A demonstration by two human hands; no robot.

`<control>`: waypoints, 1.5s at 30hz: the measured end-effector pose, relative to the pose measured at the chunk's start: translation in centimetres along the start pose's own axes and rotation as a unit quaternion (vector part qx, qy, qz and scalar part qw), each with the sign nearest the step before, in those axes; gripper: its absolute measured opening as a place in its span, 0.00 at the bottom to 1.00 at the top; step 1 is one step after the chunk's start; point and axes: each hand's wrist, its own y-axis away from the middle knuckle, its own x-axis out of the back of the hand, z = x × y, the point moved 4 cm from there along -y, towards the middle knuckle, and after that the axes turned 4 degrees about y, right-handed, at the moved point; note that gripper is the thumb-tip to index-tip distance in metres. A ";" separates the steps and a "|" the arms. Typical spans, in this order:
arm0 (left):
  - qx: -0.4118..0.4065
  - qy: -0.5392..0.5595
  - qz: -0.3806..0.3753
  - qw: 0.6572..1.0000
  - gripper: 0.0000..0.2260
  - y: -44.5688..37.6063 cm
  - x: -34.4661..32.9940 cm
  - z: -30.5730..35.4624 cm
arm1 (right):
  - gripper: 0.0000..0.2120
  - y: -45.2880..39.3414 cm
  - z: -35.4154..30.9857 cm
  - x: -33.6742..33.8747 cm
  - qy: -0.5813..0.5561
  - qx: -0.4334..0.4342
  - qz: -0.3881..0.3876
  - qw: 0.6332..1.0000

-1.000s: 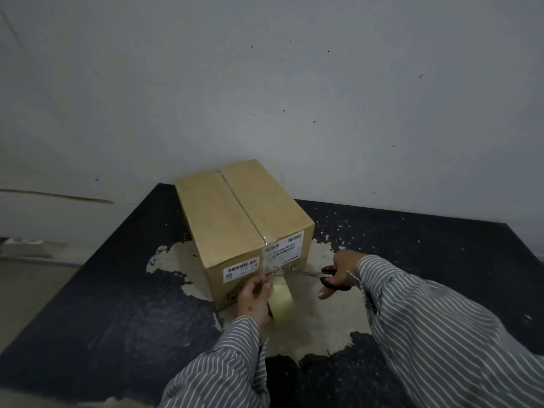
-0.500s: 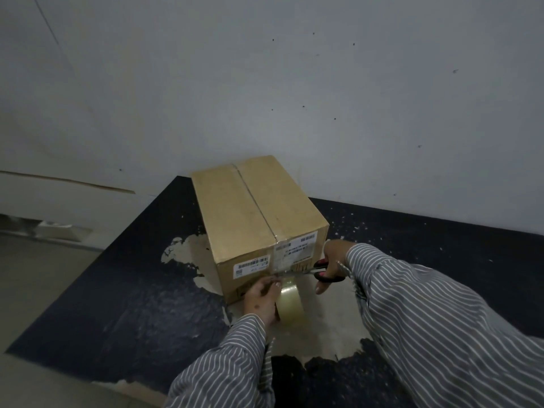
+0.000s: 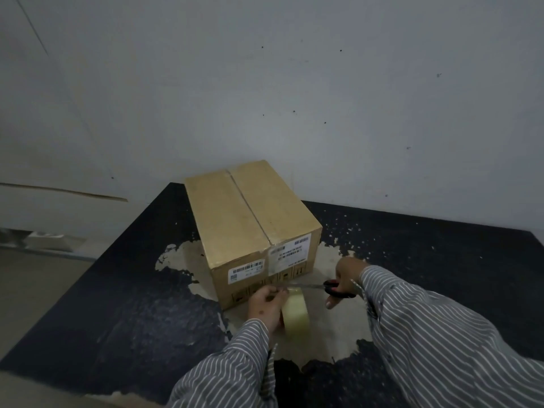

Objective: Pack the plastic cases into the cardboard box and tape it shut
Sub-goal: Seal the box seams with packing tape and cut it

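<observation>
I see the cardboard box point(image 3: 253, 231) closed on the dark worktop point(image 3: 117, 304), near the grey wall point(image 3: 323, 98), its two top flaps meeting along a centre seam and two white labels point(image 3: 246, 270) on the near face. Just in front of it, my left hand point(image 3: 265, 306) has its grip curled round the roll of tape point(image 3: 295, 313), held on edge. My right hand point(image 3: 344, 279) grips the scissors point(image 3: 332, 288) by their red-and-black handles, the blades pointing left and reaching the top of the roll. Striped sleeves point(image 3: 441, 334) cover both arms. The worktop's dark coating has peeled away around the box.
</observation>
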 end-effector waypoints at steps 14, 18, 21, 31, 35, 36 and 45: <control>-0.069 -0.114 -0.044 0.990 0.09 -0.3 -1.0 1.2 | 0.16 -0.3 5.0 -7.4 -0.126 -0.180 0.044 0.975; -0.076 -0.143 -0.050 0.986 0.10 -0.3 -1.1 1.5 | 0.14 -0.4 4.1 -8.3 -0.143 -0.182 0.057 0.971; -0.074 -0.146 -0.047 0.985 0.09 -0.3 -1.1 1.5 | 0.15 -0.5 3.6 -8.1 -0.172 -0.172 0.064 0.968; -0.075 -0.160 -0.045 0.983 0.10 -0.8 -1.6 1.8 | 0.05 1.8 -1.6 -4.7 -0.401 0.107 0.273 0.868; -0.076 -0.168 -0.045 0.982 0.10 -0.9 -1.9 1.9 | 0.06 2.2 -2.6 -4.4 -0.374 0.133 0.296 0.869; -0.075 -0.166 -0.043 0.982 0.10 -1.0 -1.9 1.8 | 0.05 2.3 -2.7 -4.5 -0.363 0.133 0.305 0.870; -0.085 -0.167 -0.047 0.981 0.09 -1.0 -2.0 1.9 | 0.09 2.1 -2.7 -4.4 -0.323 0.124 0.328 0.879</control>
